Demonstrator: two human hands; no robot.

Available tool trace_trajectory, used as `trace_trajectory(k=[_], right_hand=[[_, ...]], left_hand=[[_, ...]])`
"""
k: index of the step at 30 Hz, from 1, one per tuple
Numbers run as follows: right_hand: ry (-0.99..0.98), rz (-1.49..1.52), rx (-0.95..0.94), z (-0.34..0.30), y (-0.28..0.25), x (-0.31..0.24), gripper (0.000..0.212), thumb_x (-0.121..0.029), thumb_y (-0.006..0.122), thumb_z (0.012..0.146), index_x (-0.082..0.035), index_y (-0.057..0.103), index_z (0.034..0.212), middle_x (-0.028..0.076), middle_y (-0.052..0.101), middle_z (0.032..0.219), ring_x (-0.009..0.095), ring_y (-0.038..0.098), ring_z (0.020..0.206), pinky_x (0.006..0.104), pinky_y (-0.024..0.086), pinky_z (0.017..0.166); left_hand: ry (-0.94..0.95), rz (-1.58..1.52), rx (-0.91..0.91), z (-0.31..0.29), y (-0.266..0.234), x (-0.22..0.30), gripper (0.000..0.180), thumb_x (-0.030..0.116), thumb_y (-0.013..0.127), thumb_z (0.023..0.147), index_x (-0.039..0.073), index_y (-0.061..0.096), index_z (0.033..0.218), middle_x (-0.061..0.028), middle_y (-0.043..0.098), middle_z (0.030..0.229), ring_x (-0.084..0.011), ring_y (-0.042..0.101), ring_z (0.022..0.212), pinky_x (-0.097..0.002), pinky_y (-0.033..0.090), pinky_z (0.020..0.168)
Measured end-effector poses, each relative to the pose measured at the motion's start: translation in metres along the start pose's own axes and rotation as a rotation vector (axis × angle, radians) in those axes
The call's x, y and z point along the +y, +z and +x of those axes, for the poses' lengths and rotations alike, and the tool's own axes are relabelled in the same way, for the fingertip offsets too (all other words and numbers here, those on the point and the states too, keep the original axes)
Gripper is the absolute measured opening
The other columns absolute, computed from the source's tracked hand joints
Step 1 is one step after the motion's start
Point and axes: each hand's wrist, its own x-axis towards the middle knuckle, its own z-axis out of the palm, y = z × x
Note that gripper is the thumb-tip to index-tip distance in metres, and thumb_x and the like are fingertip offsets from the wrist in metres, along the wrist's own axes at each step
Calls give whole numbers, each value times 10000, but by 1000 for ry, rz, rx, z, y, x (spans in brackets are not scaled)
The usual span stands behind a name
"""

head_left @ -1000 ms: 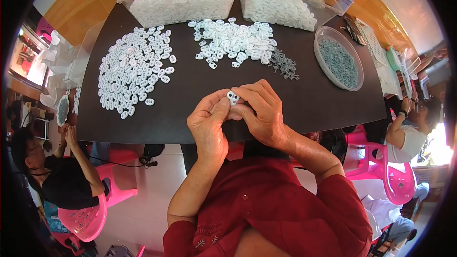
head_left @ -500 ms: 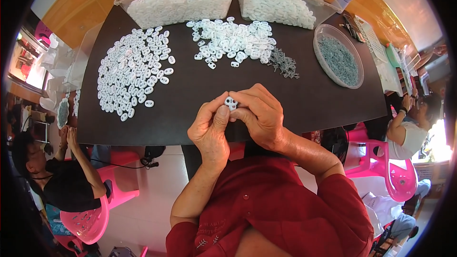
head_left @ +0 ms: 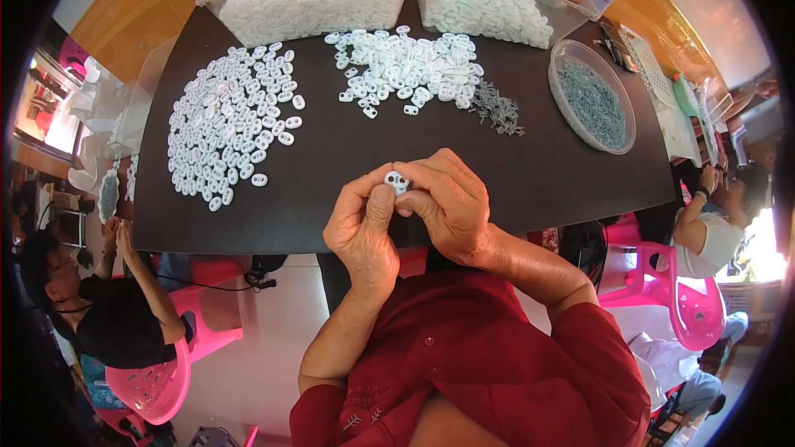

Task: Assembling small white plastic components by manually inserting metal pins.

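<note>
White two-hole piece [head_left: 396,181] sits centre frame, pinched between fingertips of both hands, just above the near edge of the counter [head_left: 331,165]. Left hand [head_left: 361,228] grips it from the left with thumb and forefinger; right hand [head_left: 445,203] closes over it from the right. Hands together, touching at the piece. Whether anything sits inside its holes: too small to tell.

Risks, as judged:
- Piece is small and smooth-looking; a slip of either pinch would likely drop it to the lap or floor, since it is held right at the counter's near edge.
- Right fingers cover much of it, so alignment of anything pushed in goes partly by feel; a skewed push could jam.
- A sleeve or forearm reaching forward could scatter the loose piles.

Counter: dark, matt. Left of centre, a spread of white pieces [head_left: 236,120], mostly lying flat and single. Upper centre, a looser heap [head_left: 406,66]. Just right of it, a small pile of grey pins [head_left: 497,108]. Upper right, a clear round dish [head_left: 592,99] of more grey pins. Along the far edge, two clear bins [head_left: 315,0] full of white pieces.

Room: orange-brown wall beyond. Pink plastic chairs [head_left: 157,381] lower left and right. Other people seated at left and right edges, at work of their own. Pale floor.
</note>
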Motion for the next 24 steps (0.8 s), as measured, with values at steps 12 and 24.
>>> trace_trajectory(k=[12, 24], right_hand=[[38, 28, 32, -3, 2, -3, 314, 37, 647, 726, 35, 594, 1035, 98, 611, 846, 204, 534, 675, 296, 454, 584], [53, 23, 54, -6, 3, -6, 268, 30, 657, 751, 39, 594, 1011, 87, 611, 799, 178, 535, 653, 278, 443, 574]], left_hand=[[15, 30, 50, -3, 4, 1, 217, 100, 585, 906, -51, 607, 1060, -37, 601, 870, -71, 520, 746, -208, 440, 683], [54, 100, 10, -9, -1, -3, 230, 113, 562, 921, -57, 608, 1069, -47, 601, 928, -82, 523, 802, -211, 435, 728]])
